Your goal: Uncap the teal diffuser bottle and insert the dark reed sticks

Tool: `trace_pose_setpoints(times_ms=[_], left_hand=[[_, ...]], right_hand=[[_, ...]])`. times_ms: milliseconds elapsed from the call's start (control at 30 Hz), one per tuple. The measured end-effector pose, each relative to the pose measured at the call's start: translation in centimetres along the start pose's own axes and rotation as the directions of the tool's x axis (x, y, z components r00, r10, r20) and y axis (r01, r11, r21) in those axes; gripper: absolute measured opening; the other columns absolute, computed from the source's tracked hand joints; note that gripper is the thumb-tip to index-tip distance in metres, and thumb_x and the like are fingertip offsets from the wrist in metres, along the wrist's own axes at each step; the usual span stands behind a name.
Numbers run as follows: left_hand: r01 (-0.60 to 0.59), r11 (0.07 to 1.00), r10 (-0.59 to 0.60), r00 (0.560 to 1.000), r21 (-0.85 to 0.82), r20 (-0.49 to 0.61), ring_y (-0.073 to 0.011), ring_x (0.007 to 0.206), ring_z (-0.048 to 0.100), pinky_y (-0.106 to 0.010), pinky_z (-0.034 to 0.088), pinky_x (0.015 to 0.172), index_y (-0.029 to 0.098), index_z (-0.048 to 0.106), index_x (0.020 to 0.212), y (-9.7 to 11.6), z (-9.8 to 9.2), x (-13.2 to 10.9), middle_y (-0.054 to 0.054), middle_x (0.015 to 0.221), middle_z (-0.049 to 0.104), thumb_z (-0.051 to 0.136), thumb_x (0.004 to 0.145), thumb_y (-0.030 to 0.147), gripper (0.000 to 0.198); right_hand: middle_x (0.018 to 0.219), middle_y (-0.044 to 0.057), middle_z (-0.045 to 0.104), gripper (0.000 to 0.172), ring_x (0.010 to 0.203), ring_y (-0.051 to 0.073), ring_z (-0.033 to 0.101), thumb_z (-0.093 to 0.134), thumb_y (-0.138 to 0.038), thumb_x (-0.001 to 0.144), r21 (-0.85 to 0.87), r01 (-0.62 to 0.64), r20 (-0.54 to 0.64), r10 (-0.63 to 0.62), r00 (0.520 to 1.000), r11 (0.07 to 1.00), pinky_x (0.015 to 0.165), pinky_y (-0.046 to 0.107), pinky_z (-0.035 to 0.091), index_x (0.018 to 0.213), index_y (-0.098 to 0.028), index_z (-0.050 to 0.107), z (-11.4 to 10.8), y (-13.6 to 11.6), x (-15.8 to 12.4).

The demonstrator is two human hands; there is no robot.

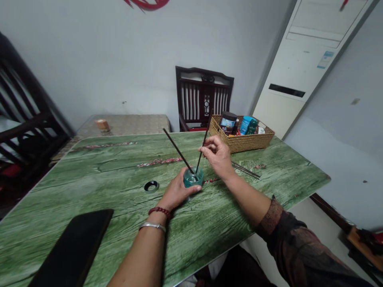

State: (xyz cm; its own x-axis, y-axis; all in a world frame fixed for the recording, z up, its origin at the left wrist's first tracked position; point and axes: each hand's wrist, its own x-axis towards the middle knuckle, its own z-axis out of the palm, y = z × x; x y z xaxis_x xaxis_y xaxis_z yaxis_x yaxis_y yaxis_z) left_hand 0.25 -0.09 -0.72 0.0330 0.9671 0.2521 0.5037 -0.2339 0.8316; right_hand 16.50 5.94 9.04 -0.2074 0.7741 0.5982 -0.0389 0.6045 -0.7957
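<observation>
A small teal glass jar (191, 180) stands on the green table, with my left hand (178, 190) wrapped round its left and near sides. One dark stick (178, 151) leans in the jar toward the upper left. Above the jar's right side, my right hand (218, 154) pinches a second dark stick (206, 133) between thumb and fingers; its lower end is in the jar's mouth. A black ring-shaped cap (151, 186) lies on the table left of the jar. More thin dark sticks (247, 170) lie to the right, beyond my right forearm.
A wicker basket (251, 143) with tubs and bottles stands at the back right. A black flat device (73, 247) lies at the near left of the green table (125, 199). Behind are a dark wooden chair (205, 95) and a side table (137, 122) with a small orange item (102, 124).
</observation>
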Motion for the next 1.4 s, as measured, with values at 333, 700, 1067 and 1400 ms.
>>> trace_pose_setpoints(times_ms=[333, 700, 1067, 1400], left_hand=[[-0.004, 0.999, 0.004, 1.000, 0.049, 0.006, -0.0342, 0.111, 0.066, -0.047, 0.051, 0.096, 0.020, 0.053, 0.129, -0.8, -0.1, 0.3, -0.011, 0.120, 0.069, 0.078, 0.069, 0.057, 0.075], [0.021, 0.998, -0.021, 1.000, 0.051, 0.011, -0.0352, 0.115, 0.066, -0.049, 0.050, 0.099, 0.020, 0.052, 0.131, -1.0, 0.0, 0.3, -0.013, 0.123, 0.069, 0.077, 0.070, 0.057, 0.076], [0.021, 0.998, -0.021, 1.000, 0.061, 0.008, -0.0354, 0.113, 0.067, -0.048, 0.052, 0.096, 0.019, 0.051, 0.131, -1.1, 0.0, 0.3, -0.013, 0.120, 0.071, 0.077, 0.070, 0.057, 0.076], [0.033, 0.996, -0.032, 0.999, 0.077, -0.009, -0.0360, 0.112, 0.067, -0.048, 0.052, 0.096, 0.021, 0.053, 0.130, -1.5, 0.1, 0.4, -0.011, 0.118, 0.072, 0.078, 0.067, 0.060, 0.077]], right_hand=[[0.084, -0.001, 0.069, 0.014, 0.074, 0.015, 0.065, 0.063, -0.031, 0.084, -0.270, -0.063, 0.057, 0.081, 0.995, 0.961, 0.071, 0.026, 0.050, 0.096, -0.022, 0.064, -2.0, 3.9, -2.5], [0.107, 0.013, 0.069, 0.031, 0.104, 0.024, 0.060, 0.052, -0.019, 0.096, -0.950, -0.098, -0.005, 0.298, 0.955, 0.296, 0.091, 0.031, 0.042, 0.116, -0.019, 0.075, -14.3, 10.5, -6.4], [0.104, 0.011, 0.066, 0.021, 0.101, 0.024, 0.056, 0.056, -0.024, 0.096, -0.965, -0.008, 0.060, 0.252, 0.966, 0.260, 0.089, 0.031, 0.039, 0.109, -0.018, 0.072, -13.6, 10.4, -6.7], [0.098, 0.009, 0.070, 0.013, 0.096, 0.022, 0.062, 0.057, -0.022, 0.095, -0.958, 0.011, 0.097, 0.286, 0.953, 0.287, 0.082, 0.028, 0.040, 0.094, -0.019, 0.070, -13.1, 10.1, -6.7]])
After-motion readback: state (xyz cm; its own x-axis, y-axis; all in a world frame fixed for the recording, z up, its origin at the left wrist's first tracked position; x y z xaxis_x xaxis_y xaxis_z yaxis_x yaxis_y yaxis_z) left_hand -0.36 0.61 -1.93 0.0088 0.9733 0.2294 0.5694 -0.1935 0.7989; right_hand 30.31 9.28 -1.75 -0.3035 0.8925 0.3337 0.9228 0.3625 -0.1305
